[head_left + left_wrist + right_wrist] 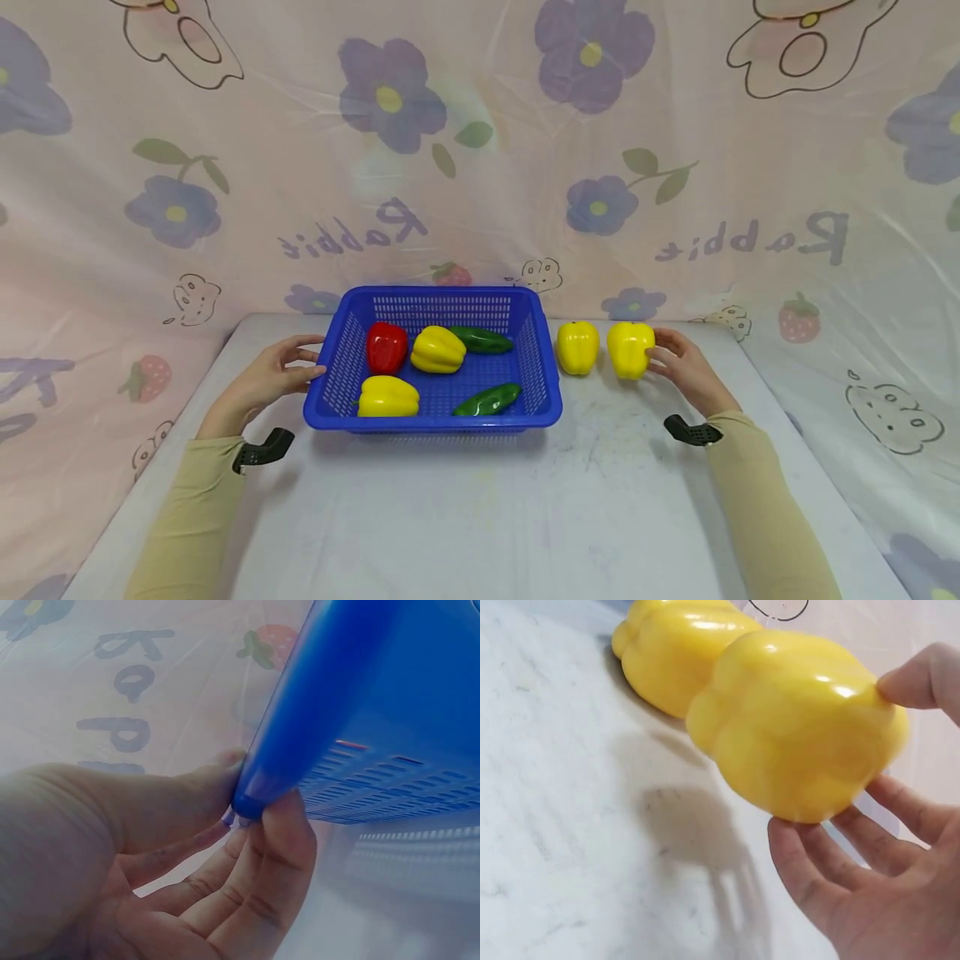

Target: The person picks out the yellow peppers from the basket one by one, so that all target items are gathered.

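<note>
the left hand (pixel 262 379) pinches the blue basket (pixel 435 422) rim; the right hand (pixel 692 373), fingers half-spread, holds the outer yellow pepper (pixel 628 350), whose glossy skin likely wants even pressure.

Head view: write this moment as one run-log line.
left hand: pinches blue basket | right hand: holds rightmost yellow pepper | other yellow pepper: on table
</note>
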Motion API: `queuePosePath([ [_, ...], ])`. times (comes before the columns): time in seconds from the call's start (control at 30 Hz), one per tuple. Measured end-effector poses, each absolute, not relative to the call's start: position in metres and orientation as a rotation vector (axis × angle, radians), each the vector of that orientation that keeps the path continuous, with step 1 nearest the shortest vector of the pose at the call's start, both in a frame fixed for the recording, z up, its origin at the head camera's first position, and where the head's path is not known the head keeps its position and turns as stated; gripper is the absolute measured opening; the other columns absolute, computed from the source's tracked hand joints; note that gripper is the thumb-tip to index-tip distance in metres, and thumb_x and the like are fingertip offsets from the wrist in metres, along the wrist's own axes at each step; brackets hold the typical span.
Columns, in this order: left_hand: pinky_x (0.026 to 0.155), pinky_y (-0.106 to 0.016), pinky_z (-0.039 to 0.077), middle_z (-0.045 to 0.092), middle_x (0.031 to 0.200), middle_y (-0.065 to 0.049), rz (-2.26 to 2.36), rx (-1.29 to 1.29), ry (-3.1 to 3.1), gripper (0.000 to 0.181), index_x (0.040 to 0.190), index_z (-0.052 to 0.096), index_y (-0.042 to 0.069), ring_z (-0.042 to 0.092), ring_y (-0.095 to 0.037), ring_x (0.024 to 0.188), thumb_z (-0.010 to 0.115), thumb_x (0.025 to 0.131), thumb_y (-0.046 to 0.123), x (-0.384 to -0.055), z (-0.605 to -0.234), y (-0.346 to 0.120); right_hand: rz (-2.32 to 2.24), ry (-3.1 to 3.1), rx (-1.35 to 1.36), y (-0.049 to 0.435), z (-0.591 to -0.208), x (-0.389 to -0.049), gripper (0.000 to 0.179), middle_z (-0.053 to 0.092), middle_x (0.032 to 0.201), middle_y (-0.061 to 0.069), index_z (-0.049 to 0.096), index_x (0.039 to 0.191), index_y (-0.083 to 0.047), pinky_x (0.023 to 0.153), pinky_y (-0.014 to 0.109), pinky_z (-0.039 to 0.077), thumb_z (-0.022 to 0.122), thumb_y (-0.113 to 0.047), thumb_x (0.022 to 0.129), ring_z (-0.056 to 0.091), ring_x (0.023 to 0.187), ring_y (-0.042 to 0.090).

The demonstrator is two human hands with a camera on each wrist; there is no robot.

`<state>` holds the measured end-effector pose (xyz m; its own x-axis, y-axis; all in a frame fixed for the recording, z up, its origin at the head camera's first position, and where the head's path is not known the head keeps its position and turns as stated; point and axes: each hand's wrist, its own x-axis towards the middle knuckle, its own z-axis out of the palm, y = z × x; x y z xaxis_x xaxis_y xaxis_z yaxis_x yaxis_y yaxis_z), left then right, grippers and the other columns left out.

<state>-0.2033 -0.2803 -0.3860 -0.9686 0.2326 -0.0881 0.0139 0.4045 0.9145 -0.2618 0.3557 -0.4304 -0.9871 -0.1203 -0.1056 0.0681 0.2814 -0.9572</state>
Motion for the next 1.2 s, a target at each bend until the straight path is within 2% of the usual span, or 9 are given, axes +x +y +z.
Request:
queuePosePath([
  [0.33, 0.078, -0.035, 0.056, 0.048, 0.12, -0.03, 1.598, 0.214, 2.449, 0.064, 0.145, 0.03, -0.001, 0.065, -0.028, 0.089, 0.064, 0.093, 0.015, -0.204, -0.386, -0.281, -1.792, 2.311, -0.042, 0.363, -0.44, -0.265, 0.074, 0.021, 0.152, 0.022, 0.015, 0.151, 0.0, 0.105, 0.048, 0.035, 0.057, -0.03, 0.097, 0.035, 0.129, 0.032],
  [0.67, 0.079, -0.035, 0.056, 0.047, 0.122, -0.03, 1.587, 0.193, 2.45, 0.066, 0.146, 0.029, -0.001, 0.064, -0.029, 0.091, 0.064, 0.093, 0.017, -0.203, -0.384, -0.279, -1.763, 2.309, -0.036, 0.363, -0.448, -0.271, 0.07, 0.021, 0.152, 0.023, 0.014, 0.151, 0.001, 0.1, 0.037, 0.042, 0.053, -0.027, 0.099, 0.034, 0.13, 0.034],
  [0.87, 0.079, -0.035, 0.056, 0.048, 0.121, -0.03, 1.589, 0.193, 2.452, 0.064, 0.145, 0.03, -0.001, 0.064, -0.029, 0.09, 0.064, 0.093, 0.016, -0.203, -0.385, -0.28, -1.787, 2.279, -0.008, 0.36, -0.448, -0.27, 0.072, 0.016, 0.155, 0.021, 0.013, 0.151, 0.0, 0.105, 0.044, 0.035, 0.052, -0.032, 0.1, 0.031, 0.133, 0.035],
  [1.2, 0.079, -0.035, 0.056, 0.048, 0.122, -0.03, 1.596, 0.187, 2.454, 0.065, 0.145, 0.03, -0.001, 0.064, -0.029, 0.091, 0.064, 0.093, 0.017, -0.203, -0.385, -0.28, -1.855, 2.149, 0.069, 0.364, -0.447, -0.27, 0.068, 0.005, 0.156, 0.021, 0.003, 0.152, -0.002, 0.108, 0.044, 0.028, 0.041, -0.028, 0.103, 0.023, 0.137, 0.039],
])
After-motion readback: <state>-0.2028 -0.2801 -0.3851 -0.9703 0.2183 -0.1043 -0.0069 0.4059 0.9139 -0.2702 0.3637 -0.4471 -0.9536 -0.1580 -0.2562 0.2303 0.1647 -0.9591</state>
